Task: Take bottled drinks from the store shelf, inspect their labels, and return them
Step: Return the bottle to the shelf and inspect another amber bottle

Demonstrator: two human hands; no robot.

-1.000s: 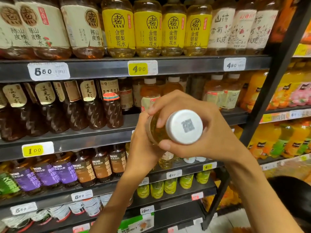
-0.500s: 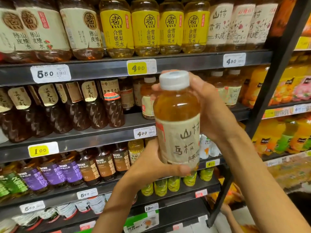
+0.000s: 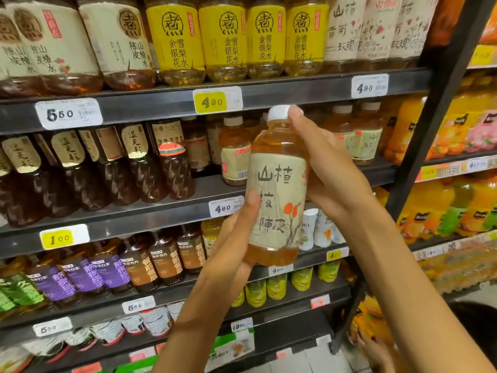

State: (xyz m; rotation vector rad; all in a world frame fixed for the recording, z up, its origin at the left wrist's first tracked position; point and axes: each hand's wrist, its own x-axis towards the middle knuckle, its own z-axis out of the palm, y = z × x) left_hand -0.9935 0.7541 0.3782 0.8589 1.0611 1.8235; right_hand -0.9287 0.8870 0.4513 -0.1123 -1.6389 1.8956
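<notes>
An upright clear plastic bottle of amber tea (image 3: pixel 277 184) is held in front of the store shelves (image 3: pixel 161 103), between both hands. The left hand (image 3: pixel 236 249) cups its lower side and base, thumb pressed flat on the cream paper label. The right hand (image 3: pixel 328 173) wraps the far side, fingertips (image 3: pixel 295 114) touching the ridged white cap (image 3: pixel 278 113). Both grips are closed round the bottle. The label bears dark brush characters and orange fruit; its right edge is hidden by the right palm, and the shelf bottles behind are blurred

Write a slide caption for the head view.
Both hands, left and right, hold an amber bottle upright, label facing camera, before stocked shelves.
</notes>
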